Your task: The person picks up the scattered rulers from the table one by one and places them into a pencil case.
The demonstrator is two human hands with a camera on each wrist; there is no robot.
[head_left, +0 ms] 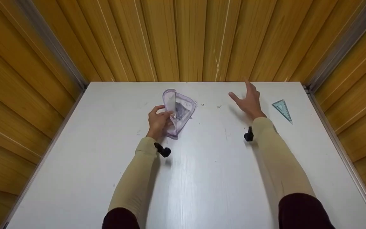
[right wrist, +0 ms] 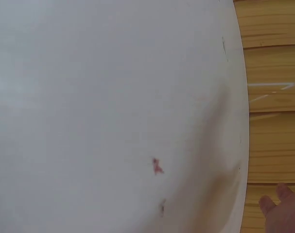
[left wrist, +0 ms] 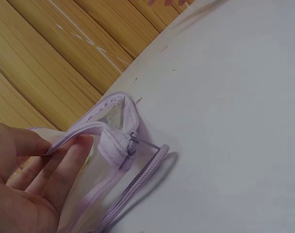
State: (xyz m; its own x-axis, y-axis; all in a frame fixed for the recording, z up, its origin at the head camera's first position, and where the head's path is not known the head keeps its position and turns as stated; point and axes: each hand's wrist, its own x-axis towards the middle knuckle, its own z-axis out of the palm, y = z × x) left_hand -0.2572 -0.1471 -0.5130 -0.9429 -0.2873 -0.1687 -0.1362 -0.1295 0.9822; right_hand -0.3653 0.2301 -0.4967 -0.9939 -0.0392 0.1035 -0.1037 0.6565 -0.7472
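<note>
A see-through mesh zipper pouch [head_left: 186, 99] with lilac edging stands at the middle of the white table, its mouth spread apart. My left hand [head_left: 159, 121] pinches one edge of the opening between thumb and fingers. In the left wrist view, the lilac zipper band [left wrist: 113, 145] gapes and the fingers show behind the mesh. Something dark shows through the mesh inside. My right hand [head_left: 249, 100] is raised over the table to the right, fingers spread, holding nothing. Beside it lies a light-blue set square [head_left: 283, 110].
The white table [head_left: 202, 184] ends at a wall of yellow wooden slats [head_left: 189, 41], with more slats at both sides. Small dark marks [head_left: 219, 106] dot the tabletop. A small black device [head_left: 248, 135] is worn at each wrist.
</note>
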